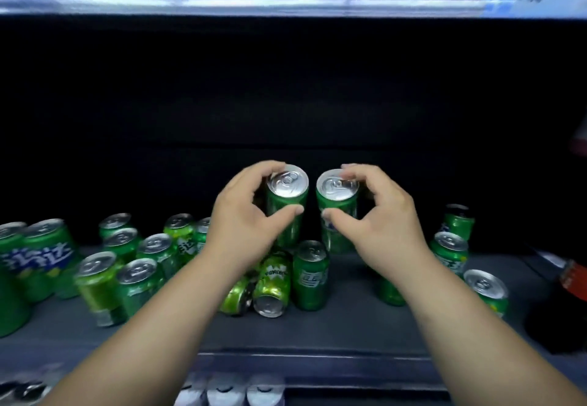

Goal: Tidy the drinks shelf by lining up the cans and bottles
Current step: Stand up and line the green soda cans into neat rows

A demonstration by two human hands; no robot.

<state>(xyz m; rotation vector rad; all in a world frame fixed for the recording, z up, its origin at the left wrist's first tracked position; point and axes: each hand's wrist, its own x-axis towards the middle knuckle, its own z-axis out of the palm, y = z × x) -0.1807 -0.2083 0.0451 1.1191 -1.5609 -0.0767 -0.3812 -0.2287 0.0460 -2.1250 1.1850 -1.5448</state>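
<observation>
— What sits far left of the toppled can (272, 288)?
— A loose group of green cans (127, 266), upright but out of line, on the dark shelf (349, 326).
— And the left hand (244, 221)?
— Behind the toppled can and a little left of it. Its fingers and thumb curl round the left can (287, 202), gripping it near the top.
— Right next to the toppled can?
— A standing can (310, 275), just beside it on the right.
— The right hand (378, 224)?
— Behind and right of the toppled can, wrapped the same way round the right can (338, 202). Both held cans are upright, side by side with a narrow gap. I cannot tell whether their bases rest on the shelf.
— Further right?
— A few scattered cans (449, 253), well away from the toppled can, then a dark bottle (559, 307) with a red label at the edge.
</observation>
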